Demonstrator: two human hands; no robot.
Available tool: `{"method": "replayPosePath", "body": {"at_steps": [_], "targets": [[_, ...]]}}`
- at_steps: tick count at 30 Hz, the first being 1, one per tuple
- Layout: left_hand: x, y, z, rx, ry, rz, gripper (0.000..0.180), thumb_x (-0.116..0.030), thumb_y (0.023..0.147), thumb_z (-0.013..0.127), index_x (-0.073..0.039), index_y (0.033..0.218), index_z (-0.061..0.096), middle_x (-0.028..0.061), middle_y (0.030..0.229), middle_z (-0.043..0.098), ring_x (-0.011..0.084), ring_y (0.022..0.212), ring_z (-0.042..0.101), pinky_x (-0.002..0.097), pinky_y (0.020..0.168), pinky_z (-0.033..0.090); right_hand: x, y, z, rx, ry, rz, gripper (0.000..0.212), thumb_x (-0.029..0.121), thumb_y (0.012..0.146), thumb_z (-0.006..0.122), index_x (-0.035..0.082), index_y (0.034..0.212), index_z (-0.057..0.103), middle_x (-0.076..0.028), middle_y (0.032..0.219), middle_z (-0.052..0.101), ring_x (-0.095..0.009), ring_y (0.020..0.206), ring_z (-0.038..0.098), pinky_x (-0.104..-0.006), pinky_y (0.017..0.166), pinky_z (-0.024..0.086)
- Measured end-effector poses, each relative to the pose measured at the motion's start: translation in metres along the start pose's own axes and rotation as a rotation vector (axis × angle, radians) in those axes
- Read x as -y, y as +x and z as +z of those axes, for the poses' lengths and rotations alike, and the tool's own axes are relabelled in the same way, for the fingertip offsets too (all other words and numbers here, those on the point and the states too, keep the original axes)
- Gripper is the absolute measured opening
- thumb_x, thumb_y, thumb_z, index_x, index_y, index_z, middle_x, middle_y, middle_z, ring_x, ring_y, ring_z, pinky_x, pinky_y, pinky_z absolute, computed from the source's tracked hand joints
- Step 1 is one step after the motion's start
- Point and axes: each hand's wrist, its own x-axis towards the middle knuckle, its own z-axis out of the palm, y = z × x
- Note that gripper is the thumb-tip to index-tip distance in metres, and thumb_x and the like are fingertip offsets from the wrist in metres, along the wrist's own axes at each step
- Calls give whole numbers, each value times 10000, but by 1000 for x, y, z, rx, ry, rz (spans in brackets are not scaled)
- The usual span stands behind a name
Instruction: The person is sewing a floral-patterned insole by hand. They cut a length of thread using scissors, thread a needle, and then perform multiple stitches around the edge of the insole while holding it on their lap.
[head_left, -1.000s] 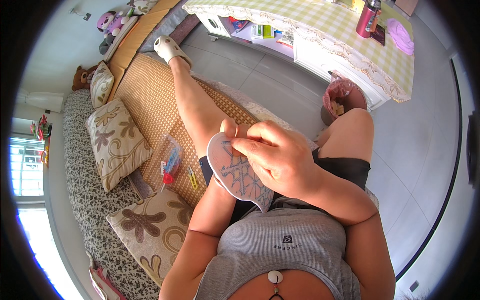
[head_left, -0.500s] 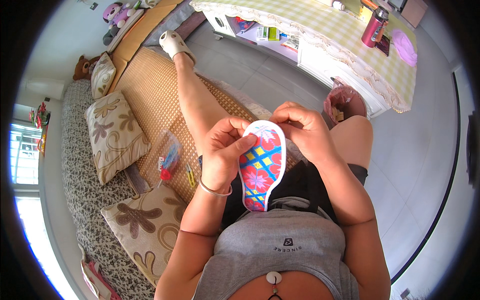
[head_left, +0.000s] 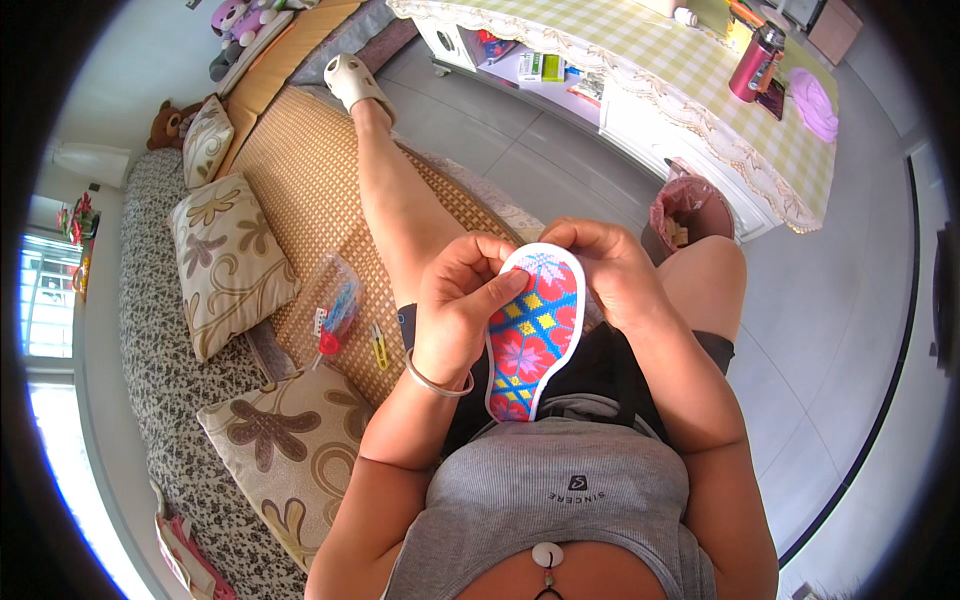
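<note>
An embroidered insole (head_left: 533, 335) with a white rim stands over my lap, its red, blue and yellow flower pattern facing me and its narrow end against my shirt. My left hand (head_left: 465, 295) grips its wide end, thumb on the patterned face and fingers behind. My right hand (head_left: 610, 262) pinches at the top edge of the same end; its fingertips are partly behind the rim, and whether they hold anything small there cannot be made out. A bracelet circles my left wrist.
Left of me on the woven mat (head_left: 310, 150) lie a yellow cutter (head_left: 379, 346) and a clear bag with blue thread (head_left: 342, 300). Patterned cushions (head_left: 232, 265) line the sofa. Ahead right are a lined bin (head_left: 690, 215) and a cloth-covered table (head_left: 690, 75) bearing a red flask (head_left: 757, 62).
The insole's wide end has shifted slightly right with both hands. My right hand has moved a little lower, its fingers closer against the rim.
</note>
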Motion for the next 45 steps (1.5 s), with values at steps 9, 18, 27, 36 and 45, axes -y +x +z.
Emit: {"method": "replayPosePath", "body": {"at_steps": [9, 18, 27, 36, 45], "targets": [[8, 6, -1, 35, -225, -16, 110, -25, 867, 614, -3, 960, 559, 53, 853, 629, 113, 777, 597, 230, 730, 478, 14, -4, 19, -71, -157, -47, 57, -1, 864, 618, -9, 920, 624, -29, 873, 646, -65, 813, 595, -213, 728, 481], [53, 18, -27, 94, -735, -158, 248, -160, 763, 706, -87, 865, 492, 91, 809, 561, 241, 786, 583, 365, 707, 507, 5, -6, 63, -222, -571, -390, 153, -38, 742, 658, 16, 734, 515, -46, 699, 568, -94, 592, 542, -240, 521, 431], [64, 19, -21, 289, -802, 3, 260, -66, 735, 710, -149, 860, 497, 70, 759, 555, 214, 699, 576, 316, 612, 501, 4, -10, 63, -172, -521, -418, 122, -63, 772, 628, 19, 769, 537, 9, 734, 551, -12, 609, 498, -172, 522, 401], [68, 17, -26, 318, -736, 16, 258, -76, 746, 705, -153, 870, 493, 72, 755, 556, 208, 685, 572, 304, 590, 493, 3, -12, 61, -153, -528, -378, 113, -66, 779, 623, 13, 786, 543, 7, 747, 553, -7, 621, 503, -165, 525, 398], [61, 13, -16, 182, -714, 31, 206, -126, 805, 683, -161, 869, 491, 61, 733, 537, 195, 669, 561, 293, 575, 479, 2, -11, 61, -145, -496, -376, 103, -81, 793, 609, 2, 797, 547, -3, 762, 564, -17, 642, 529, -169, 547, 429]]}}
